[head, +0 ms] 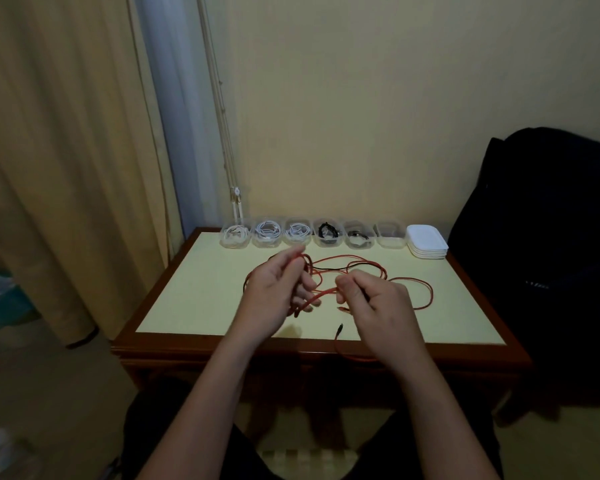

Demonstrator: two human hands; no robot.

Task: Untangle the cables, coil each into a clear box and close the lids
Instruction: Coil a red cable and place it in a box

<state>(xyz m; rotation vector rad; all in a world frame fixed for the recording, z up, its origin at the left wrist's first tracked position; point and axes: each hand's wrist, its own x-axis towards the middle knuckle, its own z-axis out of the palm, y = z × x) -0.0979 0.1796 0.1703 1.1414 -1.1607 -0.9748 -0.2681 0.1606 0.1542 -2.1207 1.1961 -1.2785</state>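
Holding the red cable (432, 294) with both hands above the table (194, 296) middle. My left hand (274, 292) pinches a loop between thumb and forefinger, and my right hand (378, 303) has its fingers curled round another strand. The rest lies tangled on the table, one end hanging over its near edge. Clear boxes (312, 233) line the table's far edge, with white lids (426, 241) stacked at their right end.

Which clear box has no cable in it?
The rightmost box, beside the stack of white lids, looks empty; the other five each hold a coil.
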